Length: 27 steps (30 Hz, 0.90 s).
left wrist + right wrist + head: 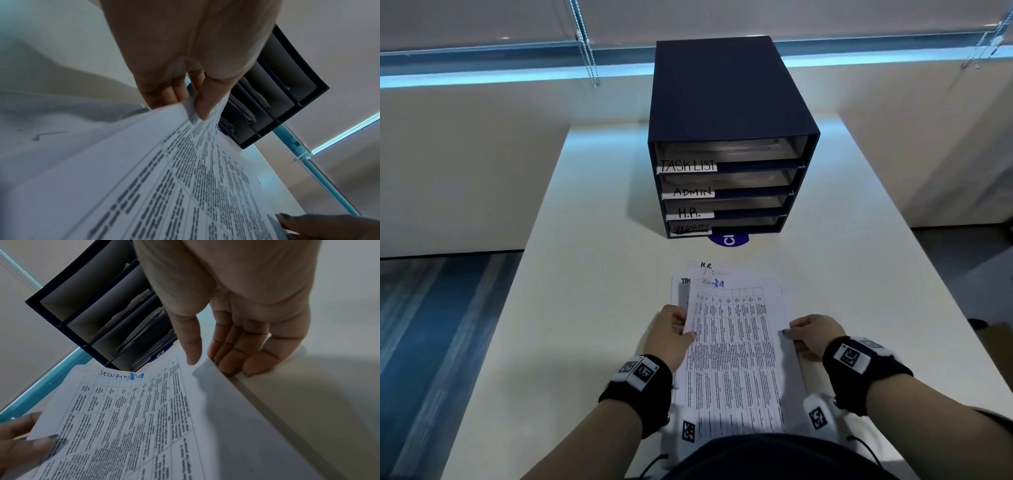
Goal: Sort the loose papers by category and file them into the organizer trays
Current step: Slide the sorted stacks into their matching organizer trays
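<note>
- Head view: a loose stack of papers lies on the pale table, near the person and well short of the dark organizer; its four trays, top to bottom, are labelled TASK LIST, ADMIN, H.R. and SECURITY; the left hand holds the stack's left edge, thumb on top; the right hand is at the right edge, thumb on the top sheet; corners headed H.R. and another half-hidden heading peek out beneath.
- Left wrist view: thumb above and fingers below, the left hand pinches the sheet edge, which bows upward; the lower trays already hold paper (the upper ones look nearly bare).
- Right wrist view: the top sheet is headed SECURITY in handwriting, a blue scribble after it; the right hand's fingers lie fairly straight against the stack's edge, thumb over the sheet; it steadies rather than clamps.
- Judgement: the step in hand is reading and freeing the top sheet; next it must be parted cleanly from those beneath, kept flat, and slid into the bottom tray, whose low slot leaves little room.
</note>
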Each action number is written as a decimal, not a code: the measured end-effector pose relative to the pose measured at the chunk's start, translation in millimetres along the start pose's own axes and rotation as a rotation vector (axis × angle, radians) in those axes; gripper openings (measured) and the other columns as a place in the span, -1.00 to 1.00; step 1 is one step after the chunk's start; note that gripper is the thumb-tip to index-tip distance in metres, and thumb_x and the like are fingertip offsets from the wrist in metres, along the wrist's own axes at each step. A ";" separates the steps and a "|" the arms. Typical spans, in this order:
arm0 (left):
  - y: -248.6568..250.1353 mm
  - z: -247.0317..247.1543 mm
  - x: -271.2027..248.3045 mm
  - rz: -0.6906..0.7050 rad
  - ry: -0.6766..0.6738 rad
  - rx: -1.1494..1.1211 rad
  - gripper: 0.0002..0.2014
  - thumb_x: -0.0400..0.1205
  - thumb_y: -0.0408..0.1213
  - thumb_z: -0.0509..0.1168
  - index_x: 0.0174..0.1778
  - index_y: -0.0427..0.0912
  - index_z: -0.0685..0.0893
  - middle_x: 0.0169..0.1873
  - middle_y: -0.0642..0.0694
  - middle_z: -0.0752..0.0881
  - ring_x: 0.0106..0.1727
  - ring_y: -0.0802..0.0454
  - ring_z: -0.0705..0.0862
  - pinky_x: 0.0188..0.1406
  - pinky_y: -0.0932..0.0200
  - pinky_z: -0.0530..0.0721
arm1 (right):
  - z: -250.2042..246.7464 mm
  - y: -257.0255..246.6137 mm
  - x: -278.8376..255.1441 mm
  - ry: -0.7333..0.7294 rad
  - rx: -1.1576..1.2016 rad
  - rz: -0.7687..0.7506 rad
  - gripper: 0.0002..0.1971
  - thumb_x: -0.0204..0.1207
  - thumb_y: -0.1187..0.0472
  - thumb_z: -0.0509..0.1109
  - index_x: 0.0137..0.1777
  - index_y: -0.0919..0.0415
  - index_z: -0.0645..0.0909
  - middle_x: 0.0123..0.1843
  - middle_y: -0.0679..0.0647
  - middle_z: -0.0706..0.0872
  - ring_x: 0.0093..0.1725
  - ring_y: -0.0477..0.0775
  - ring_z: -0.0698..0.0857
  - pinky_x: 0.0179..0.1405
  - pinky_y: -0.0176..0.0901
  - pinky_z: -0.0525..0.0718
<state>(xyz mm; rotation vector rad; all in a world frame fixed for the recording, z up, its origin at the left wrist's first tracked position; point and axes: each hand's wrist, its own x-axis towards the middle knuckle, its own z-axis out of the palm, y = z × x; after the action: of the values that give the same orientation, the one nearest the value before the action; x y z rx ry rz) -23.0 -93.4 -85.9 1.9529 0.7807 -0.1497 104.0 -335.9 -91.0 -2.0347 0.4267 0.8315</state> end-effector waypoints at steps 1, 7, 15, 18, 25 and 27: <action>1.0 1.4 -1.3 0.008 -0.010 -0.004 -0.68 0.54 -0.30 0.38 -0.07 0.20 0.41 0.02 0.04 0.60 -0.09 0.11 0.62 0.03 0.12 0.61 | 0.2 0.2 -0.6 0.000 0.016 0.000 -0.82 0.39 0.35 0.55 -0.26 0.22 0.57 -0.45 0.17 0.59 -0.52 0.07 0.47 -0.47 -0.23 0.49; 17.8 -8.1 -3.1 -0.006 0.032 -0.202 -0.58 0.63 -0.53 0.21 0.36 -0.08 0.41 0.15 -0.02 0.65 0.19 -0.04 0.64 0.10 0.14 0.59 | -0.6 3.8 3.5 -0.057 0.098 -0.048 -0.69 0.48 0.18 0.50 -0.39 0.14 0.45 -0.60 0.05 0.40 -0.66 0.00 0.30 -0.59 -0.32 0.29; 43.5 -39.1 28.4 -0.086 0.079 -0.452 -0.55 0.59 -0.59 0.25 0.40 -0.26 0.40 0.27 -0.22 0.59 0.24 -0.10 0.59 0.40 -0.12 0.49 | 6.2 -2.6 -7.6 -0.156 0.039 -0.266 -0.39 0.12 -0.37 0.53 -0.09 0.15 0.59 -0.19 0.11 0.55 -0.06 0.07 0.59 0.01 -0.09 0.51; 49.8 -41.9 40.1 -0.116 0.073 -0.480 -0.52 0.57 -0.55 0.31 0.40 -0.25 0.40 0.27 -0.25 0.61 0.29 -0.17 0.60 0.41 -0.20 0.48 | 10.9 0.4 1.5 -0.206 0.084 -0.185 -0.20 0.44 -0.04 0.49 0.59 0.27 0.27 0.50 0.06 0.44 0.52 0.13 0.40 0.51 0.07 0.39; 53.1 -31.0 54.3 -0.105 0.090 -0.389 -0.72 0.51 -0.47 0.41 0.08 -0.15 0.57 0.01 -0.17 0.76 0.06 -0.15 0.73 0.17 -0.13 0.66 | 11.4 1.4 11.4 -0.158 0.110 -0.083 -0.40 0.59 0.35 0.34 0.56 0.48 0.20 0.35 0.26 0.50 0.19 0.15 0.61 0.06 -0.12 0.62; 52.9 -28.1 54.0 -0.091 0.085 -0.357 -0.77 0.48 -0.46 0.45 -0.08 -0.10 0.60 -0.17 -0.09 0.75 -0.13 -0.08 0.71 -0.14 0.09 0.66 | 9.9 3.6 15.8 -0.130 0.113 -0.061 -0.50 0.59 0.43 0.29 0.48 0.57 0.26 0.43 0.38 0.45 0.23 0.27 0.61 -0.01 -0.11 0.58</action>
<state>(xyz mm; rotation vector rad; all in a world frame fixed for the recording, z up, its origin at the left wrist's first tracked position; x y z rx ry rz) 44.0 -61.3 -54.3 1.5948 0.8870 0.0186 109.4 -329.5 -108.1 -1.8689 0.3294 0.8776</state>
